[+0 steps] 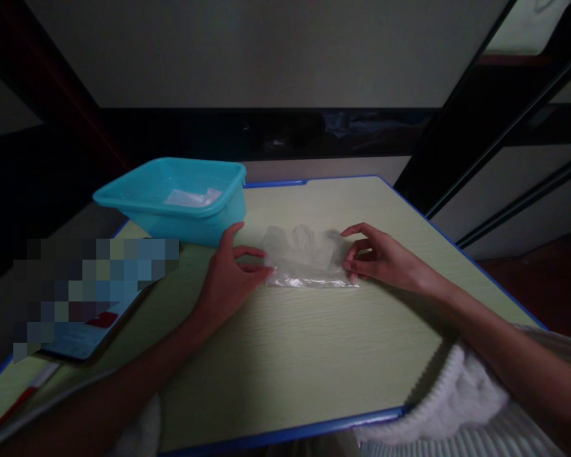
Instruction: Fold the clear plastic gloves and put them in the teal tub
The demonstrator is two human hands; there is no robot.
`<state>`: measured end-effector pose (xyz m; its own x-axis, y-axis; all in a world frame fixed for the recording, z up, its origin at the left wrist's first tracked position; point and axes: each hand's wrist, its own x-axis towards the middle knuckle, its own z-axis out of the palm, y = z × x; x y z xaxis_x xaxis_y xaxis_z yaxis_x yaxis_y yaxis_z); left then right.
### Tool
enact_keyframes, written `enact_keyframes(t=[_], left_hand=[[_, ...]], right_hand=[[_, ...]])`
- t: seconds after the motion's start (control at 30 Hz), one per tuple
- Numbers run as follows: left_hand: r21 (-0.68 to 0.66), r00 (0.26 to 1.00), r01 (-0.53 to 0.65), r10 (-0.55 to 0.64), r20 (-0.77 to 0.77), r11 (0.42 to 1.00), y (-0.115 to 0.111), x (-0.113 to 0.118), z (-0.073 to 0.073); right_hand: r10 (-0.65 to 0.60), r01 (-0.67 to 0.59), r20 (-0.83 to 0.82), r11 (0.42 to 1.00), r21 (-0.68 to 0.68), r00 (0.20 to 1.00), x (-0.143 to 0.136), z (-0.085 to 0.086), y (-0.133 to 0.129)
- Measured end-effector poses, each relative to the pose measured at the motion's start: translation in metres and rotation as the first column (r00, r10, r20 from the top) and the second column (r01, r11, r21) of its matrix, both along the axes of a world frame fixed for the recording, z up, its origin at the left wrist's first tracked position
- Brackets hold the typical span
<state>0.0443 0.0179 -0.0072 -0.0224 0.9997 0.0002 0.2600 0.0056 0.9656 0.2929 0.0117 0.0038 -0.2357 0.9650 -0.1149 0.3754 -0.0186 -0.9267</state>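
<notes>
A clear plastic bag [307,257] lies flat on the pale wood-grain table [285,355], its shiny edge toward me. My left hand [231,273] is at the bag's left side, its fingers apart and fingertips touching the left edge. At the right edge is my right hand [378,257], with its index finger stretched out and the other fingers curled beside the bag. Neither hand has the bag lifted off the table.
A turquoise plastic basket [190,222] with clear bags inside stands at the back left. In front of it lies a phone or tablet [80,336], its screen partly pixelated. A red and white object [23,397] sits near the left front corner. Blue edging borders the table.
</notes>
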Motion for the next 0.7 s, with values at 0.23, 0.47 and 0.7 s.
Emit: enact_keyframes(t=[0.23,0.47,0.7], left_hand=[[0.139,0.993,0.078,-0.066,-0.094,0.987,0.0002,-0.001,-0.0063],[0.064,0.983,0.166,-0.16,-0.092,0.984,0.0017,0.0001,-0.0037],[0.167,0.964,0.22,-0.189,-0.185,0.961,0.0063,-0.0013,-0.0104]], right_hand=[[-0.034,0.029,0.032,0.988,0.149,0.999,-0.0023,-0.0025,0.0029],[-0.057,-0.015,0.212,0.946,0.325,0.976,-0.0028,-0.0068,0.0067],[-0.106,-0.014,0.26,0.907,0.42,0.96,-0.0028,-0.0102,0.0067]])
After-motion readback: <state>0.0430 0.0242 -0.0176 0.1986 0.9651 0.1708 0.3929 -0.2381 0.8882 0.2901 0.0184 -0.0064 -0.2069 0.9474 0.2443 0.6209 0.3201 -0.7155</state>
